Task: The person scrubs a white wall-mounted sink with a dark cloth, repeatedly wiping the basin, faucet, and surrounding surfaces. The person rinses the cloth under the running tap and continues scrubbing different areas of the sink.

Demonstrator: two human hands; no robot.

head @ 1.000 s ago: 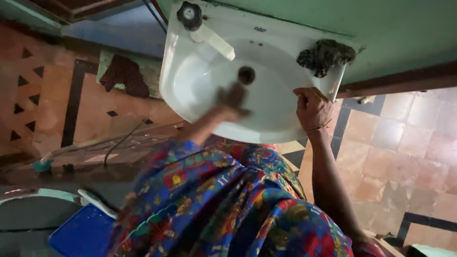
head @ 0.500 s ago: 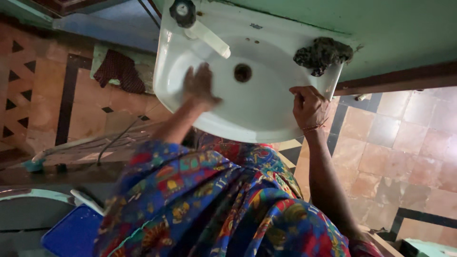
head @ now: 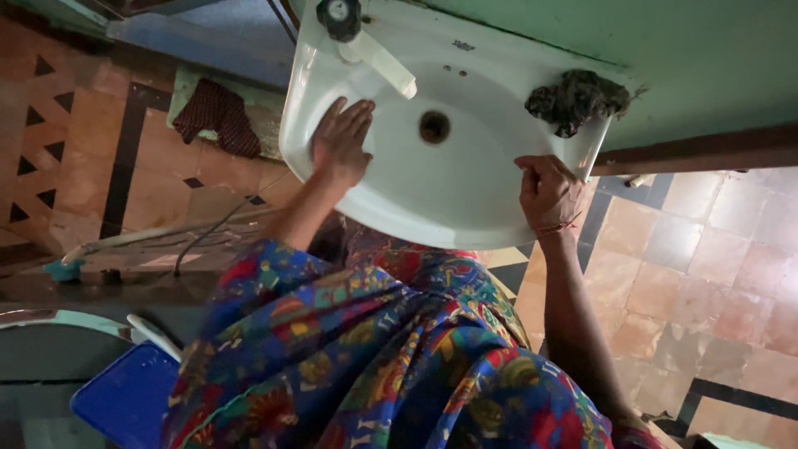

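My left hand [head: 341, 145] lies flat and spread inside the white wall basin [head: 465, 199], my right hand [head: 549, 193] clenched on its rim; staining remains around the drain [head: 434, 126].

White wall-mounted wash basin [head: 465, 195], oval bowl, rusty drain hole at centre. Left hand [head: 339, 143] lies flat inside the bowl; right hand [head: 549, 193] grips the rim.

Floor [head: 706, 249] here is old pinkish tile with black borders. A dark red cloth [head: 214, 116] is lying on it left of the sink, plus a thin cable [head: 208, 237] and a blue lid [head: 125, 399].
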